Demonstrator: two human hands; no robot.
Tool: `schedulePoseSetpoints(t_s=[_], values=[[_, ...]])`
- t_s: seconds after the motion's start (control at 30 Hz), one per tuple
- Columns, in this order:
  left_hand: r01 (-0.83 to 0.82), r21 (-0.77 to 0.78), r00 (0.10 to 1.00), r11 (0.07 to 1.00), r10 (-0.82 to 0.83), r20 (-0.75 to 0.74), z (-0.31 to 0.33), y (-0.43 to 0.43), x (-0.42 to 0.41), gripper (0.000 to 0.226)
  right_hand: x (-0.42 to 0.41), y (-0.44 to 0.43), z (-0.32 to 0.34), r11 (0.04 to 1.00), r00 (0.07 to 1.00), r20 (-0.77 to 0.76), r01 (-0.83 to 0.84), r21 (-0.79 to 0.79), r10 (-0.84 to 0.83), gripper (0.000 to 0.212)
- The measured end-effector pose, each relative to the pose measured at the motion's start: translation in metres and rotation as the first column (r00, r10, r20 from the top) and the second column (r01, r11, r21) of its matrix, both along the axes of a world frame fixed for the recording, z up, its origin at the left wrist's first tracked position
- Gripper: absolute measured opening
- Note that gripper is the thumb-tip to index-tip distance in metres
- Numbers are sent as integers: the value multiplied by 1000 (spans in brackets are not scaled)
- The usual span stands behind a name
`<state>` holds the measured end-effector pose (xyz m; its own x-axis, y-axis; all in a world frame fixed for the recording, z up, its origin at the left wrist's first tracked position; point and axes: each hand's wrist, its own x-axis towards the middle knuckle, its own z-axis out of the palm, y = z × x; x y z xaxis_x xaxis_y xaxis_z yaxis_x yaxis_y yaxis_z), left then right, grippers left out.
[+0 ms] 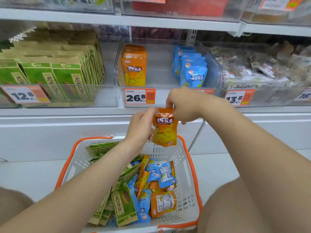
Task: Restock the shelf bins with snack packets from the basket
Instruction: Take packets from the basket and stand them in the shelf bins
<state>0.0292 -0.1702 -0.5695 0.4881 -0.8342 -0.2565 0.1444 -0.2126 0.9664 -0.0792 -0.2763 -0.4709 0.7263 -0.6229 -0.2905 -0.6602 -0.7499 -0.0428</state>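
Left hand pinches an orange packet at its nine o'clock edge; right hand pinches its twelve o'clock top. Basket lies at six o'clock.

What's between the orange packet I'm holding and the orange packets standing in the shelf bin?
In the head view, the clear bin's front wall with the 26.8 price tag lies between the held orange packet and the bin's orange row.
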Motion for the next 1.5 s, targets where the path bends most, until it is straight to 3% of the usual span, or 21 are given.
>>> schedulePoseSetpoints(t_s=[0.07, 0.13, 0.27, 0.33, 0.43, 0.53, 0.67, 0.73, 0.8, 0.9, 0.97, 1.1, 1.5], values=[[27, -105, 969, 994, 0, 249, 9, -8, -5, 11, -3, -8, 3, 991, 993, 116, 34, -128, -19, 23], [46, -129, 903, 991, 14, 428, 15, -21, -6, 28, -7, -17, 10, 985, 970, 235, 99, -143, -63, 24], [-6, -274, 768, 962, 180, 615, 43, -45, -3, 33, -12, -30, 22, 970, 830, 550, 197, -140, -89, 28], [-16, -381, 718, 924, 276, 639, 57, -54, 5, 29, -6, -32, 22, 963, 677, 730, 248, -107, -93, 28], [-42, -416, 692, 908, 327, 643, 70, -65, 22, 24, 8, -34, 19, 970, 422, 896, 240, 36, -138, 23], [-64, -421, 689, 905, 345, 638, 80, -68, 39, 26, 21, -41, 14, 976, 375, 918, 214, 52, -131, 26], [-78, -441, 584, 894, 400, 707, 92, -63, 66, 29, 43, -55, 17, 972, 276, 944, 196, 131, -182, 26], [-86, -409, 514, 909, 392, 763, 93, -62, 82, 38, 51, -62, 16, 976, 304, 942, 203, 81, -141, 25], [-78, -323, 394, 943, 326, 859, 93, -61, 98, 44, 58, -67, 11, 977, 401, 908, 211, 42, -126, 23], [-22, -134, 184, 991, 136, 974, 91, -53, 114, 49, 70, -74, 0, 973, 558, 813, 224, 49, -169, 20], [34, 0, 121, 999, -4, 993, 84, -46, 123, 58, 78, -75, -3, 963, 604, 765, 260, 78, -225, 21], [25, 168, 163, 985, -170, 972, 68, -40, 134, 71, 91, -76, -7, 947, 626, 724, 297, 122, -289, 20], [126, 184, 172, 975, -205, 964, 62, -40, 146, 76, 131, -75, -18, 938, 623, 706, 285, 198, -338, 24]])
